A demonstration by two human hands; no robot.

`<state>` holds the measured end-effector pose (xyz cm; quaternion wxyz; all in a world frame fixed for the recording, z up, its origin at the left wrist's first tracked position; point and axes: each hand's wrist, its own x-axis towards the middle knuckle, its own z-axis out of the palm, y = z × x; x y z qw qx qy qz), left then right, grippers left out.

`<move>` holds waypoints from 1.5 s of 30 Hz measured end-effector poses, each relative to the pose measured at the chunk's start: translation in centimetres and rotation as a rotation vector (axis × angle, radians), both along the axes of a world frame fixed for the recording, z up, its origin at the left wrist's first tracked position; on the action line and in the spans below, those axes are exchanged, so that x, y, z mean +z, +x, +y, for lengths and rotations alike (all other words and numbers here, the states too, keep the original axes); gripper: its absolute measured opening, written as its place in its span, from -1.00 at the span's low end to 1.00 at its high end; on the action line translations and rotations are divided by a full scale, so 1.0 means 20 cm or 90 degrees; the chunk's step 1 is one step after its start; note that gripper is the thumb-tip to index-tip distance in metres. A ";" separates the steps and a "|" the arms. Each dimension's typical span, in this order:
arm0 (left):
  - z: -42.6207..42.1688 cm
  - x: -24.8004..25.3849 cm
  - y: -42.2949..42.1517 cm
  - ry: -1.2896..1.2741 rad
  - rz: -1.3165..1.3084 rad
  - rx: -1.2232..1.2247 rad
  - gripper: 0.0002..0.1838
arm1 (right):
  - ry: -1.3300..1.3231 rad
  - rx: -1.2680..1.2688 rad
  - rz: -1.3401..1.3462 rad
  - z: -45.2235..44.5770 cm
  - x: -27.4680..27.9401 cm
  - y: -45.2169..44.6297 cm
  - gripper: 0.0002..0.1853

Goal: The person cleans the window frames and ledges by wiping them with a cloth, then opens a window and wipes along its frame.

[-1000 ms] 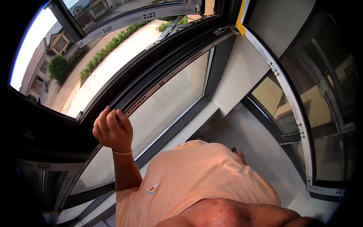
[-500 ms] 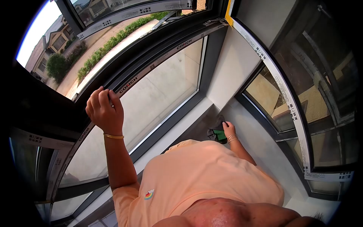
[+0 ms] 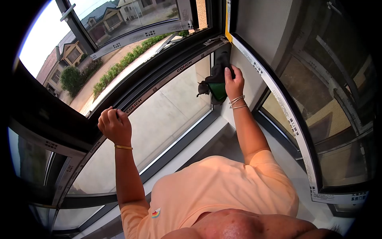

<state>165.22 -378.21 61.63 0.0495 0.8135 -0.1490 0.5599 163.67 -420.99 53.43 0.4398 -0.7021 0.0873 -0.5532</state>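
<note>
My left hand (image 3: 115, 126) curls its fingers over the dark window frame (image 3: 149, 95), which carries a printed protective strip. In my right hand (image 3: 234, 83) is a dark, limp cloth (image 3: 217, 73) with a green patch (image 3: 217, 90), held up close to the corner where the window meets the wall. Its lower left end droops in front of the lower glass pane (image 3: 171, 101). Whether the cloth touches the frame behind it I cannot tell.
An opened window sash (image 3: 137, 40) juts outward at the upper left. To the right a screened sash (image 3: 296, 115) swings inward near my right arm. Below the lower pane runs a white sill (image 3: 187, 159). Outside are a hedge (image 3: 119, 71) and houses.
My right hand has risen from low beside my body to the window's right corner, carrying the cloth. My left hand stays on the frame, and the view has shifted slightly.
</note>
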 end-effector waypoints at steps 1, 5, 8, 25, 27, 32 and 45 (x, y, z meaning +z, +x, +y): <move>0.00 0.01 -0.01 0.007 -0.002 -0.011 -0.92 | -0.053 -0.033 -0.006 0.01 0.08 0.05 -0.69; 0.01 -0.01 0.00 0.012 -0.007 -0.001 -0.92 | -0.263 -0.157 0.113 0.04 0.29 0.25 -0.61; 0.01 -0.02 0.00 0.024 -0.026 0.011 -0.93 | -0.307 -0.216 0.419 0.12 0.36 0.27 -0.42; 0.00 -0.03 0.05 0.046 -0.099 0.041 -0.96 | -0.315 -0.199 0.386 0.01 0.35 0.30 -0.41; 0.00 -0.02 0.05 0.046 -0.099 0.035 -0.96 | -0.260 -0.172 0.397 -0.01 0.41 0.30 -0.41; -0.01 -0.03 0.04 0.036 -0.102 0.043 -0.96 | -0.276 -0.062 0.365 -0.10 0.42 0.32 -0.38; 0.01 -0.04 0.07 0.049 -0.132 0.059 -0.96 | -0.306 -0.176 0.448 0.11 0.47 0.30 -0.44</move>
